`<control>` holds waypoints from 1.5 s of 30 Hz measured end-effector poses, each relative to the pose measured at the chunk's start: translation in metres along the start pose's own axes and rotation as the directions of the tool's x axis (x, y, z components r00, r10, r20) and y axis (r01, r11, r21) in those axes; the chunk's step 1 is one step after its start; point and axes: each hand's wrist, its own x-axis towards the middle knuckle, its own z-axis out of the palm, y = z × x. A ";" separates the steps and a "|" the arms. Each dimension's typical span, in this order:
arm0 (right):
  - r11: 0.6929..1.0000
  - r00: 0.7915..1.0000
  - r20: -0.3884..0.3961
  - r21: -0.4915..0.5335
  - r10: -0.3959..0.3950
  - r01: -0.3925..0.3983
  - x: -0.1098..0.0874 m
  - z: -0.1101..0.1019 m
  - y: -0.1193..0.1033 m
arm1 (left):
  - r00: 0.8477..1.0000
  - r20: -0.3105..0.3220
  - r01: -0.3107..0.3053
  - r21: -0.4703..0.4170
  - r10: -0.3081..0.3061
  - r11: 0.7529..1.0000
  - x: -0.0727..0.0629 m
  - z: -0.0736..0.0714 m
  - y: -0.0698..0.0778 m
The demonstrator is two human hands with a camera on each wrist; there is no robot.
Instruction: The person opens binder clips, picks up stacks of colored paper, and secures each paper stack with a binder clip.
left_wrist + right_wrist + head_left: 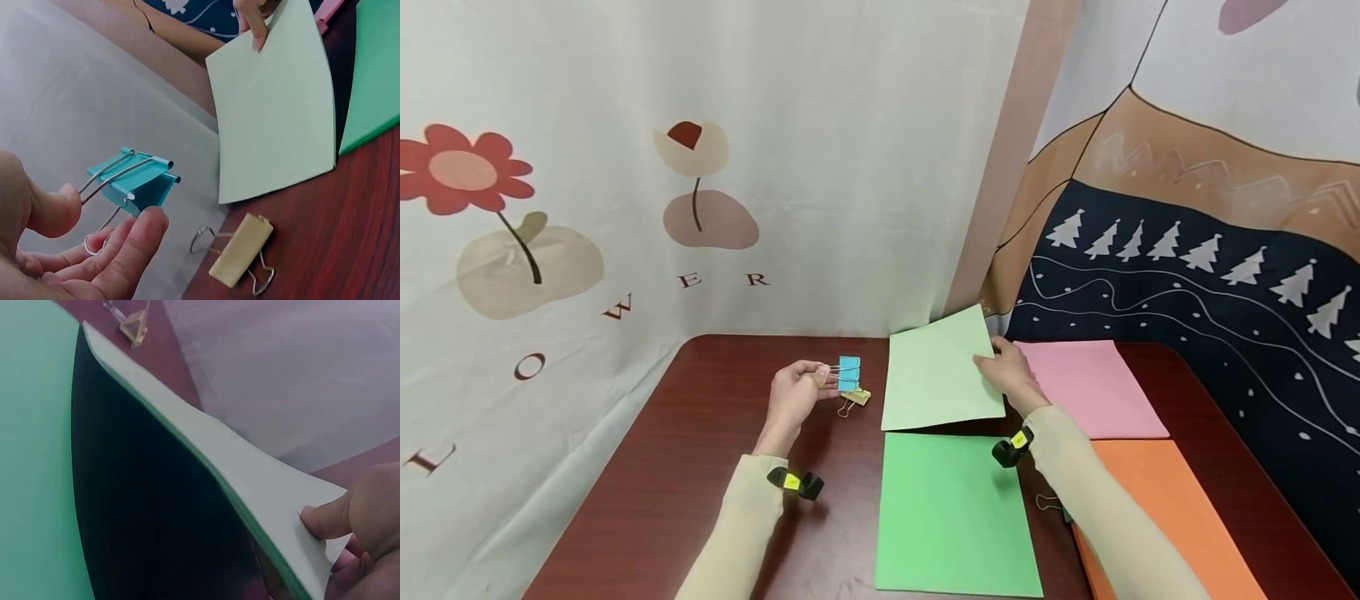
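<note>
My left hand [796, 392] pinches the wire handles of a blue binder clip [848, 372], which shows teal in the left wrist view [133, 182], and holds it above the table. A tan binder clip [855, 397] [240, 250] lies on the wood just below it. My right hand [1011, 373] grips the right edge of a stack of pale green paper [940, 373] [206, 456], thumb on top [325, 519], and lifts that side off the table. The stack's left edge rests low near the clips.
A brighter green sheet stack [953, 515] lies in front of the lifted one. Pink paper [1090, 385] and orange paper [1165, 508] lie to the right on the dark wooden table [685, 467]. Fabric backdrops close off the back and right sides.
</note>
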 end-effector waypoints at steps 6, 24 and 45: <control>0.989 1.000 0.000 0.149 -0.009 0.009 -0.009 -0.003 -0.001 | 1.000 -0.013 -0.017 -0.029 0.017 0.999 -0.003 0.005 0.004; 0.923 0.983 -0.165 0.362 -0.075 0.131 -0.048 -0.016 0.011 | 1.000 0.000 -0.019 -0.112 0.019 0.993 -0.016 0.014 0.020; 0.841 0.977 -0.192 0.510 -0.097 0.184 -0.073 -0.015 0.034 | 1.000 0.018 -0.003 -0.136 0.005 0.991 -0.030 0.029 0.024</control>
